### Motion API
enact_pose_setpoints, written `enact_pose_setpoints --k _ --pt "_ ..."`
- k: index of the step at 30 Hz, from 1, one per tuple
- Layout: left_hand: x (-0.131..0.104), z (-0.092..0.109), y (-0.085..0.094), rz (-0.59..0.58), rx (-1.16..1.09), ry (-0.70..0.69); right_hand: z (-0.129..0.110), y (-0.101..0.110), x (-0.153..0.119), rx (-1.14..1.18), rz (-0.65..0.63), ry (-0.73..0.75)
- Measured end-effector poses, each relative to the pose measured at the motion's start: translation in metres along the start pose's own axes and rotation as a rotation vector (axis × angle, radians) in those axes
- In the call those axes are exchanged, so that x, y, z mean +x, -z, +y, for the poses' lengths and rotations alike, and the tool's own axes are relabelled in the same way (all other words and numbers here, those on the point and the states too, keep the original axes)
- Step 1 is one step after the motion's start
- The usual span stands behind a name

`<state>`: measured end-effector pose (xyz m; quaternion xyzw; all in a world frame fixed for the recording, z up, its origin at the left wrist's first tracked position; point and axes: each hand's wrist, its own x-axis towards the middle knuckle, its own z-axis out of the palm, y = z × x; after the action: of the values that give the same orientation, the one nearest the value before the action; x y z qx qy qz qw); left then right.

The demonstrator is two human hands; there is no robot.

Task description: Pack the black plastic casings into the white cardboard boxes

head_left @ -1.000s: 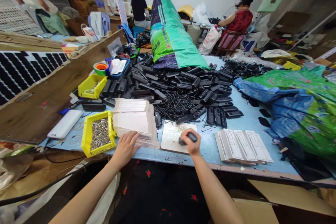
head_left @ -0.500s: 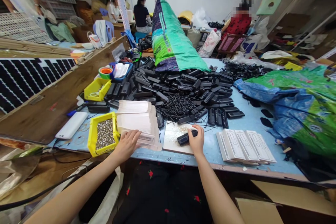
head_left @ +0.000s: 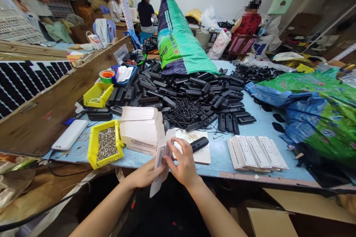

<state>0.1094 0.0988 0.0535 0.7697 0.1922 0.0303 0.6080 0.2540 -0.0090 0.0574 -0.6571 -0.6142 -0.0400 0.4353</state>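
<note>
A flat white printed carton (head_left: pixel 161 155) stands tilted between both hands at the table's front edge. My left hand (head_left: pixel 148 172) is closed on its lower left side. On the other side, my right hand (head_left: pixel 183 161) grips its upper part with thumb and fingers. Just beyond lies a white board (head_left: pixel 204 158) with a black plastic case (head_left: pixel 199 144) resting on it, apart from the hands. A stack of flat white cartons (head_left: pixel 141 129) sits to the left of the board. To the right are several folded printed boxes (head_left: pixel 256 152) in a row.
Yellow bins (head_left: pixel 107 144) of small metal parts and a white phone (head_left: pixel 69 135) lie at left. Behind spreads a heap of black cases (head_left: pixel 155 85) with thin black rods (head_left: pixel 185 113). A green sack (head_left: pixel 186 44) towers behind; another sack (head_left: pixel 311 107) covers the right side. People sit farther back.
My left hand has lifted a carton off the stack toward me. My right hand has let go of the black case, left on the board, and now holds the carton too.
</note>
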Motion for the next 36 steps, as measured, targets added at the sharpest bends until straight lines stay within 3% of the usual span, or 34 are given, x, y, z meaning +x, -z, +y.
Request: enact_pose_setpoints --k 3,6,8,11,15,17,21,25,28,31,34,36 --pt "0.003 -0.015 -0.009 0.094 -0.172 0.03 0.007 0.0 -0.007 0.042 -0.178 0.023" --pt "0.0 -0.02 -0.002 0.147 -0.053 0.103 0.014 0.005 -0.018 0.117 -0.32 -0.06" --pt "-0.006 -0.014 0.005 0.134 0.14 0.084 0.016 0.007 -0.022 0.187 -0.3 -0.189" --pt "-0.011 0.002 0.006 0.078 0.323 -0.031 0.018 0.002 -0.022 0.442 -0.161 -0.378" --pt "-0.006 0.011 -0.009 0.041 0.303 -0.083 0.02 -0.014 -0.025 0.945 -0.022 -0.662" --pt "0.001 0.007 -0.019 0.095 0.239 -0.043 0.02 -0.017 -0.026 0.998 -0.065 -0.648" --pt "0.012 0.0 -0.031 0.315 0.118 0.017 0.017 -0.008 -0.022 0.913 -0.174 -0.413" --pt "0.015 0.009 -0.031 0.233 0.076 0.065 0.005 -0.005 -0.02 0.894 -0.129 -0.567" --pt "0.018 0.011 -0.028 0.215 0.043 0.02 0.0 -0.004 -0.023 0.717 -0.062 -0.384" --pt "0.016 0.003 -0.02 0.288 -0.103 0.091 0.026 0.008 -0.025 0.477 -0.241 -0.162" --pt "0.006 -0.011 -0.003 0.356 -0.561 0.224 0.077 0.032 -0.024 0.095 -0.416 -0.201" --pt "-0.002 -0.018 0.008 0.432 -0.869 0.253 0.101 0.046 -0.023 -0.031 -0.464 -0.263"
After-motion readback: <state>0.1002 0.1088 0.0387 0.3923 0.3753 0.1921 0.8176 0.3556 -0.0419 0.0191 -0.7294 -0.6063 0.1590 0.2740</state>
